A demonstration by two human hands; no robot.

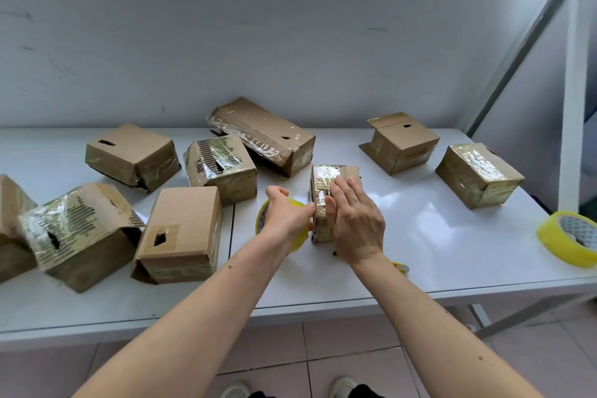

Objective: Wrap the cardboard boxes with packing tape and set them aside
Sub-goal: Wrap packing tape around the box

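A small cardboard box [326, 179], partly covered in clear tape, stands in the middle of the white table [436, 236]. My right hand [353, 220] lies flat on its top and near side with fingers straight. My left hand [284, 215] grips a yellow roll of packing tape [298, 237] held against the box's left side. A second yellow tape roll [568, 237] lies at the table's right edge. Several other boxes lie around, some taped, such as one at the right [478, 173] and a long one at the back [263, 134].
Plain and taped boxes crowd the table's left half, the nearest one [181, 234] close to my left arm. A small yellow-handled tool [400, 266] lies under my right wrist. A grey wall rises behind the table, with a metal frame post [573, 107] at the right.
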